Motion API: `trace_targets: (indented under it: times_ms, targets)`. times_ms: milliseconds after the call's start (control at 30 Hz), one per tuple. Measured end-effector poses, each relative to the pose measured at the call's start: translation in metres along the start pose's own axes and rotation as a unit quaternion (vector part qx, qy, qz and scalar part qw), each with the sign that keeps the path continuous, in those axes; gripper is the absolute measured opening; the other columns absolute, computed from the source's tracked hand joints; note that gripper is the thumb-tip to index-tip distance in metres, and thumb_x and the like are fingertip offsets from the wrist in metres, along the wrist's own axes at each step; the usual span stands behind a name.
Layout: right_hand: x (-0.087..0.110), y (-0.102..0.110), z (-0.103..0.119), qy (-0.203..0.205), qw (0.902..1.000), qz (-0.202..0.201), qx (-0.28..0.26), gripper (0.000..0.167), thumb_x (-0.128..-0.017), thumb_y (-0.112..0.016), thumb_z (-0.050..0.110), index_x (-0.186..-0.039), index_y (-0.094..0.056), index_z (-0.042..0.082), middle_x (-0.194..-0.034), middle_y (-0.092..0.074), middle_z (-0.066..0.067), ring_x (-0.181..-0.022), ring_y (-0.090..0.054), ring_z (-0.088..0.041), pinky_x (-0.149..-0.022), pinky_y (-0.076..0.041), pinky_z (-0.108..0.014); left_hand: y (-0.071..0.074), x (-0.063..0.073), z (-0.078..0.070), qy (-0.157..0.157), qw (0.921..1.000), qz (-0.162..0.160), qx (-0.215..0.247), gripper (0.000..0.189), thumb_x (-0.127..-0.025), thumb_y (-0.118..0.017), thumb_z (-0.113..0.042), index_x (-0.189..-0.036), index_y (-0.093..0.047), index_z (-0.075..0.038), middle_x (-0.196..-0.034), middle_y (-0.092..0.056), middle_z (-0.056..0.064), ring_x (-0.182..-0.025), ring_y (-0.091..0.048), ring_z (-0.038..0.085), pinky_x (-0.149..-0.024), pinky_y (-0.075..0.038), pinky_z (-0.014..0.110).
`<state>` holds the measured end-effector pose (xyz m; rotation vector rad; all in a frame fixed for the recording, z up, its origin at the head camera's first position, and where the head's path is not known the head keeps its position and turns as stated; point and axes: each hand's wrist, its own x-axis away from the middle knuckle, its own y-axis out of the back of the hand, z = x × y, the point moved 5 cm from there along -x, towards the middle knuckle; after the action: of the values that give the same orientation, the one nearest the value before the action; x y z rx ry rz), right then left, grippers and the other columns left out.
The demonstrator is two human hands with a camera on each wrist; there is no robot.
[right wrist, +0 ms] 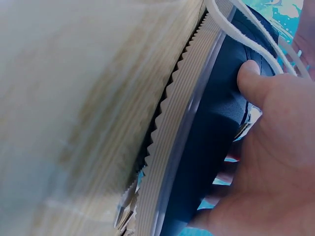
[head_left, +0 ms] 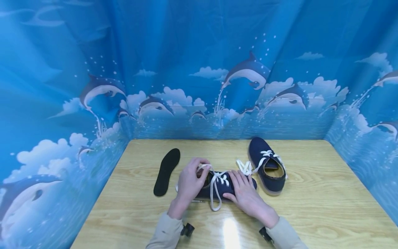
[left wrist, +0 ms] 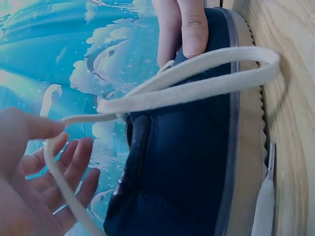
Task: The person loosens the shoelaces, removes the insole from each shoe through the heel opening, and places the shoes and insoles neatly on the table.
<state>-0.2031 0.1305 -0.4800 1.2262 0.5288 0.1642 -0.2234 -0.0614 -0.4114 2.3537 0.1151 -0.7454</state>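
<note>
A navy canvas shoe (head_left: 203,194) with a pale sole lies on the table, toe to the right. My left hand (head_left: 190,180) is over its heel end, pinching a white shoelace (left wrist: 71,118) between thumb and index finger while the other fingers spread loosely. From the eyelets, a lace loop (left wrist: 221,84) hangs down over the shoe's near side. My right hand (head_left: 247,197) holds the front of the shoe, with its thumb (right wrist: 251,78) on the near side and the fingers across the top, partly hidden by the palm.
A second navy shoe (head_left: 257,152), also laced in white, stands to the right behind. Bunched white lace (head_left: 245,167) lies between the shoes. The black insole (head_left: 167,171) is at left. One tipped lace end (left wrist: 266,201) lies along the near sole. A dolphin-printed curtain (head_left: 199,52) encloses the table.
</note>
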Motion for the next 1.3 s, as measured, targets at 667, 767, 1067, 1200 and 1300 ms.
trace_targets:
  times_ms: [667,767,1067,1200,1300]
  targets:
    - [0.000,0.001,0.000,0.001,1.0000,0.002,0.000,0.076,-0.093,-0.070,0.042,-0.147,-0.043,-0.004,-0.144,-0.049,-0.026,-0.136,-0.042,-0.050,-0.107,-0.030,-0.073,-0.019,0.007,0.005,-0.027,0.9922,0.067,-0.101,0.007,-0.094,-0.073,-0.026,-0.092,-0.075,-0.020,-0.093,-0.071,-0.006,-0.081,-0.070,0.012,-0.069,-0.057,0.029]
    - [0.000,0.002,0.001,0.002,1.0000,-0.002,-0.001,0.075,-0.093,-0.070,0.042,-0.146,-0.044,-0.004,-0.144,-0.049,-0.026,-0.136,-0.043,-0.050,-0.107,-0.031,-0.074,-0.017,0.007,0.005,-0.032,0.9939,0.046,-0.094,0.007,-0.094,-0.073,-0.025,-0.092,-0.075,-0.019,-0.092,-0.071,-0.006,-0.078,-0.070,0.011,-0.066,-0.056,0.027]
    - [-0.002,0.003,0.002,-0.005,0.9999,0.009,-0.004,0.074,-0.095,-0.067,0.041,-0.148,-0.043,-0.004,-0.146,-0.048,-0.025,-0.137,-0.042,-0.050,-0.109,-0.029,-0.073,0.007,-0.001,-0.002,-0.043,0.9975,-0.051,-0.025,0.007,-0.096,-0.072,-0.020,-0.094,-0.073,-0.014,-0.093,-0.072,-0.001,-0.076,-0.068,0.011,-0.065,-0.056,0.028]
    - [-0.001,0.004,0.001,-0.004,1.0000,0.004,-0.003,0.075,-0.094,-0.069,0.042,-0.147,-0.043,-0.003,-0.145,-0.049,-0.025,-0.136,-0.042,-0.050,-0.108,-0.029,-0.073,0.010,-0.004,-0.004,-0.032,0.9991,-0.023,-0.013,0.008,-0.095,-0.073,-0.022,-0.095,-0.074,-0.014,-0.090,-0.071,-0.002,-0.072,-0.064,0.013,-0.063,-0.052,0.028]
    - [0.000,0.002,0.000,-0.002,1.0000,0.005,-0.005,0.076,-0.093,-0.070,0.042,-0.148,-0.043,-0.003,-0.145,-0.049,-0.025,-0.136,-0.042,-0.051,-0.108,-0.029,-0.074,0.007,-0.004,-0.004,-0.022,0.9997,0.012,0.000,0.007,-0.096,-0.072,-0.022,-0.096,-0.074,-0.015,-0.085,-0.071,-0.004,-0.062,-0.057,0.009,-0.057,-0.046,0.023]
